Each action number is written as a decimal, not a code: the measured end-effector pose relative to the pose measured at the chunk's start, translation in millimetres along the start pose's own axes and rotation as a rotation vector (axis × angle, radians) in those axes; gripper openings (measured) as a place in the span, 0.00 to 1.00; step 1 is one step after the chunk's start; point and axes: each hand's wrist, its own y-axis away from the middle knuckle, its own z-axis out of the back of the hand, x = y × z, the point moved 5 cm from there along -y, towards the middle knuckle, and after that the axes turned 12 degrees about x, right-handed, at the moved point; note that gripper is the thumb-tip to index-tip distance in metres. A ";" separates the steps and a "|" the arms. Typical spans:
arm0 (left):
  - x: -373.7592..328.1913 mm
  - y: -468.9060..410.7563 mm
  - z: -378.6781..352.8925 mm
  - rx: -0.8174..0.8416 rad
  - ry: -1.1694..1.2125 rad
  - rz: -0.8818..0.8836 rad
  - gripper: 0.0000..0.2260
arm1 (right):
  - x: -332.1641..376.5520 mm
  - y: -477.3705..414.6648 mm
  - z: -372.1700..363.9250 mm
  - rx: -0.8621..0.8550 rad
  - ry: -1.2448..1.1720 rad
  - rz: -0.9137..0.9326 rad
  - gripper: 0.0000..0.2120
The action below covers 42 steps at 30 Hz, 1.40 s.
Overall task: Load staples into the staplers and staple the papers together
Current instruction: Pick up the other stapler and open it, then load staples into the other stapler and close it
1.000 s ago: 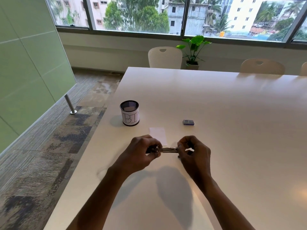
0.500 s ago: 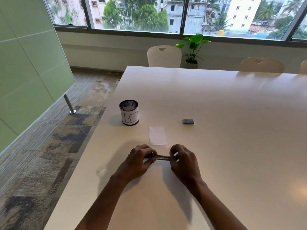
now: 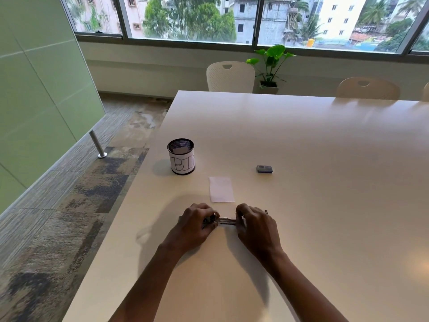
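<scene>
A small metal stapler [image 3: 226, 221] lies lengthwise between my two hands, low over the white table [image 3: 301, 140]. My left hand [image 3: 197, 223] grips its left end and my right hand [image 3: 254, 225] grips its right end; only the shiny middle strip shows between the fingers. A small white paper [image 3: 221, 189] lies flat on the table just beyond the hands. A little dark staple box [image 3: 264, 169] sits farther back to the right.
A black mesh cup [image 3: 181, 156] with a white label marked "BI" stands at the back left, near the table's left edge. White chairs [image 3: 229, 76] and a potted plant [image 3: 270, 66] stand beyond the far edge. Carpeted floor lies left.
Both hands with the stapler have come down and nearer to me, away from the paper, which now lies fully uncovered. The hands are closer together.
</scene>
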 end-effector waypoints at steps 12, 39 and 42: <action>3.2 -12.6 49.1 -0.146 0.001 0.011 0.27 | 4.0 -71.5 69.8 -0.248 -0.484 -0.033 0.11; 89.8 -60.8 33.9 -0.393 -0.090 0.303 0.20 | 105.2 -248.2 -2.8 0.139 -0.280 0.223 0.13; 90.6 -60.0 33.5 -0.393 -0.081 0.306 0.20 | 106.0 -253.5 -11.5 0.173 -0.250 0.238 0.13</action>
